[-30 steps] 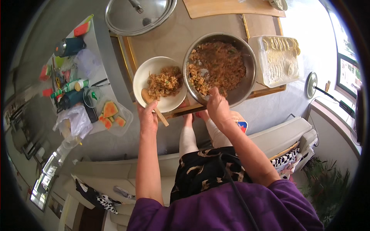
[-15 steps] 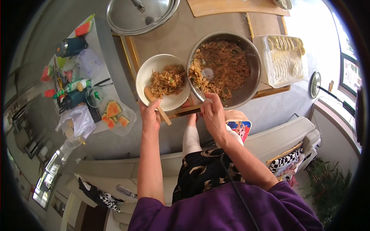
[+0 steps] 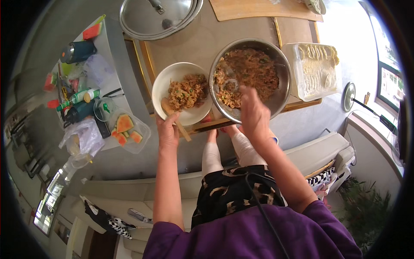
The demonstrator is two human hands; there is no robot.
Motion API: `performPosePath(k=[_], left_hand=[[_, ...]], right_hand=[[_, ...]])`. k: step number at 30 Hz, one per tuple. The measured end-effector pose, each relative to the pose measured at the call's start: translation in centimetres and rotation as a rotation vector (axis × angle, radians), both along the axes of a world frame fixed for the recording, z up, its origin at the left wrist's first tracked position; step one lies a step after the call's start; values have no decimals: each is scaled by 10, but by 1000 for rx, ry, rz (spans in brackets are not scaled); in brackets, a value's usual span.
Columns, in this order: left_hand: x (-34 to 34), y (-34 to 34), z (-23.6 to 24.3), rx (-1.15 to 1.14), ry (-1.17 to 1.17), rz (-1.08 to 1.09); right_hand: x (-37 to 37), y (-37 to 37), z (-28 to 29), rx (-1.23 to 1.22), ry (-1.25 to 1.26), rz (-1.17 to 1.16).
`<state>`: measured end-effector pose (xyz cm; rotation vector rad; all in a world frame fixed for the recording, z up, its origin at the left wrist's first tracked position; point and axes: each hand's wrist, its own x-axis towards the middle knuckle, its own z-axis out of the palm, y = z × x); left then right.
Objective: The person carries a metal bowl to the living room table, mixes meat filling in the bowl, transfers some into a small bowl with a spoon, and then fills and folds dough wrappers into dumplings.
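Head view: the left hand (image 3: 168,131) is clamped on the white bowl's (image 3: 159,91) near rim, thumb across the wooden spoon (image 3: 184,131), seemingly steadying both. The right hand (image 3: 255,114), blurred, is over the steel basin's (image 3: 283,88) near side; I cannot tell whether it grips anything. Bowl and basin, both holding chopped mixture (image 3: 252,69), sit side by side at the bench's (image 3: 185,49) near edge, apparently for reach.
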<state>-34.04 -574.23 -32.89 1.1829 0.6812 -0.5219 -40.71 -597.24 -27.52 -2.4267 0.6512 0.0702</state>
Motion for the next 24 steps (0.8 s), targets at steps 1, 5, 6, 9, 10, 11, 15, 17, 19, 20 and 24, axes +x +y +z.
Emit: performPosePath(k=[1,5,6,9,10,11,15,17,19,20,24], left_hand=[[1,0,-1,3,-9,7],[2,-4,-5,-26,-10,-9],[2,-5,-5,-30,-11,-6],[2,-5,-2,-29,-2,-1],[2,-5,-1,-23,4,6],[2,-5,-1,-23,6,5],[1,-2,-2,-37,-14,-1],[-1,-2,-3,-34,-15,0],[-1,-4,-3,-21,11,16],[-2,-4,-3,-22,11,15],[-3,-7,-2,-20,21,36]], right_hand=[[8,-14,-6,-12,16,-50],[15,-48,-60,-185,51,18],[14,-49,-67,-178,78,64],[-2,-42,-76,-130,147,159],[-7,-35,-77,-69,167,159],[-14,-30,-76,-8,186,158],[-22,-7,-52,252,392,2],[-25,4,-44,303,313,-41],[-31,10,-47,456,204,-189],[-35,14,-52,543,213,-255],[-39,22,-50,697,179,-377]])
